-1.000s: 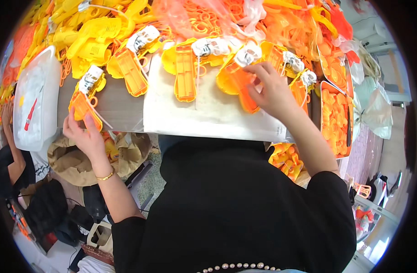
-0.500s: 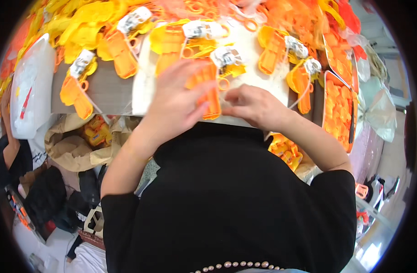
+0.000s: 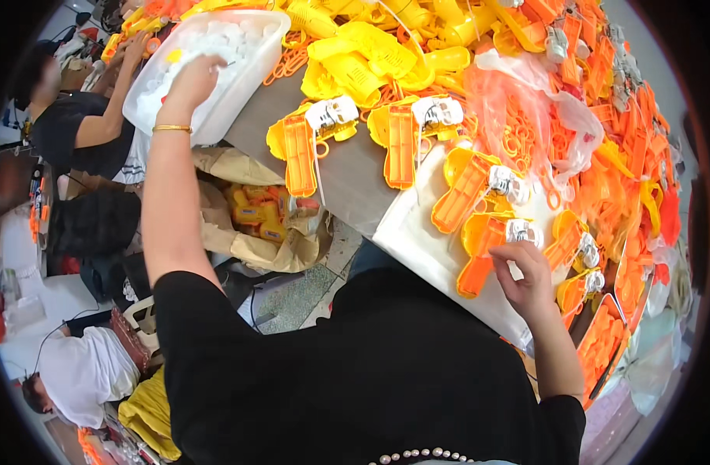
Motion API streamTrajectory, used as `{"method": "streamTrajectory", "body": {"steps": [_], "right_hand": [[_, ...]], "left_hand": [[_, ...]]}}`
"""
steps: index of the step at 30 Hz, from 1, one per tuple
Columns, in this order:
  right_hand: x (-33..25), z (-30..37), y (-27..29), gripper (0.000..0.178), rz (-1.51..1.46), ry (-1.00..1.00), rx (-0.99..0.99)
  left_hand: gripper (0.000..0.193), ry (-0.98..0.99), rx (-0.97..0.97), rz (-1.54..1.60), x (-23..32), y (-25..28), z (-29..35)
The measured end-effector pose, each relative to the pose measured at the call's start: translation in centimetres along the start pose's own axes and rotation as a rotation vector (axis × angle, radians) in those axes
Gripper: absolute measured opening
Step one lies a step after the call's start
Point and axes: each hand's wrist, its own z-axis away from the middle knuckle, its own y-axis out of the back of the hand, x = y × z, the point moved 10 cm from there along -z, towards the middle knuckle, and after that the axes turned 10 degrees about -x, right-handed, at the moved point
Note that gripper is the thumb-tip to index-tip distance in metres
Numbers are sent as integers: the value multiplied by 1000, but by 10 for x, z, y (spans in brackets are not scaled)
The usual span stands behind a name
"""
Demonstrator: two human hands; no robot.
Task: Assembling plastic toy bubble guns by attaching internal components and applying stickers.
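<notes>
My left hand (image 3: 196,80) reaches into a white plastic bin (image 3: 271,32) of small whitish parts (image 3: 234,43); its fingertips are partly lost among them. My right hand (image 3: 528,277) is bent over a toy gun half (image 3: 479,263) with an orange grip and yellow shell. Its fingers curl together at the grip's edge; whether anything small is between them I cannot make out. Next to it lies a similar toy gun half (image 3: 457,203), holding a white mechanism with wires. More such halves, including one toy gun half (image 3: 401,147), lie in a row to the left.
Yellow plastic shells (image 3: 362,58) and orange parts are heaped along the back. Clear plastic bags (image 3: 518,93) lie over some. An orange-filled tray (image 3: 603,341) stands at right. Below the table edge sits a brown paper sack (image 3: 293,256). Another person (image 3: 83,128) works at far left.
My left hand has left the toy gun half and moved far left into the white bin. My view has swung left. My right hand stays by the toy gun half.
</notes>
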Motion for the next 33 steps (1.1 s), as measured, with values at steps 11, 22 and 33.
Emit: {"method": "streamTrajectory", "body": {"steps": [11, 22, 33], "right_hand": [[39, 13, 17, 14, -331, -196, 231], [17, -2, 16, 15, -328, -81, 235], [24, -23, 23, 13, -464, 24, 461]], "left_hand": [[20, 30, -56, 132, -5, -28, -24], [8, 87, 303, 144, 35, 31, 5], [12, -406, -481, 2030, 387, -59, 107]]}}
